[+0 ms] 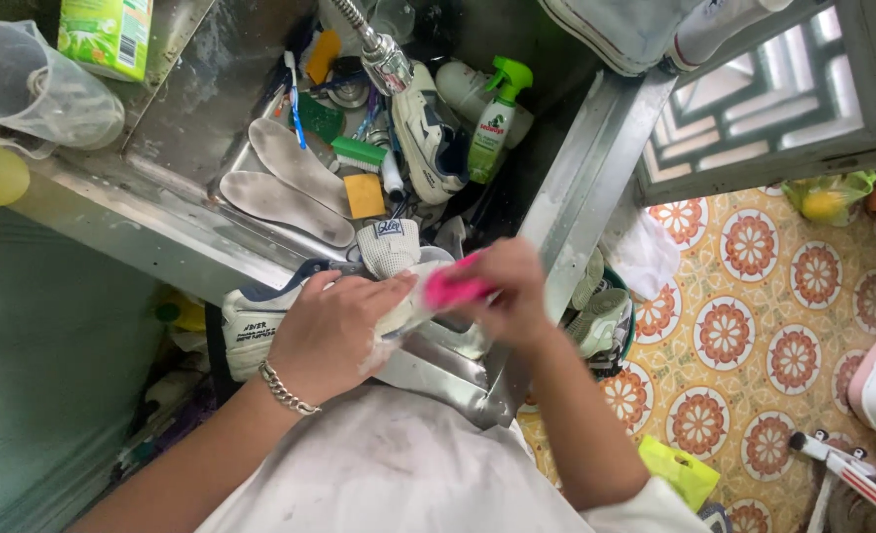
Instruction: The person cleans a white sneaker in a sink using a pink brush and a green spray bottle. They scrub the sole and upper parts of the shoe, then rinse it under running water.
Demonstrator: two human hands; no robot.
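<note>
My left hand (334, 331), with a chain bracelet at the wrist, lies over a white sneaker with dark trim (260, 321) and grips it at the near edge of a steel sink (152, 212). The shoe's tongue (389, 245) sticks up past my fingers. My right hand (512, 286) is closed on a pink brush (453, 289), blurred with motion, pressed against the shoe just right of my left hand.
In the sink lie two grey insoles (290, 183), a second white sneaker (428, 133), a green brush (359, 153), a yellow sponge (364, 195) and a green spray bottle (492, 118) under a tap (384, 59). A clear jug (34, 89) stands at left. Patterned tile floor (744, 326) lies at right.
</note>
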